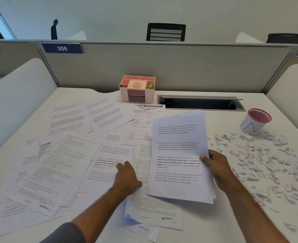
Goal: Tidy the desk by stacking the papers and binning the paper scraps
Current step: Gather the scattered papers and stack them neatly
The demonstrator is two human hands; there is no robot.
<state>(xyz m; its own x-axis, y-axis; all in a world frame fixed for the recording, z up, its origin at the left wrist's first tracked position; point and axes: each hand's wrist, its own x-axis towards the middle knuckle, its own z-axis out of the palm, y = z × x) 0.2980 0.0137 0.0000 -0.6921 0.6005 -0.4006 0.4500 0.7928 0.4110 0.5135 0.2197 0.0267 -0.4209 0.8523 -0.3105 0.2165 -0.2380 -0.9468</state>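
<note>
Papers (71,155) lie spread in a loose, overlapping sprawl across the left and middle of the white worktop (214,228), some printed with paragraphs, two stamped "ENTERED" near the front edge. The right hand (214,165) grasps a small sheaf of sheets (178,155) by its right edge, thumb on top and fingers curled behind, holding it tilted up off the worktop. The left hand (127,176) rests knuckles-up on the loose sheets just beside that sheaf, fingers bent down onto a page; whether it pinches the page or only presses on it I cannot tell. Paper scraps (260,160) are scattered thickly over the right side of the worktop, well apart from the main spread. Beyond them stands a small mesh bin (255,121) with a pink rim, tipped slightly, its opening facing the viewer. At the back, against the grey partition (162,67), sits a pink desk organiser (137,90) holding a roll of tape.
</note>
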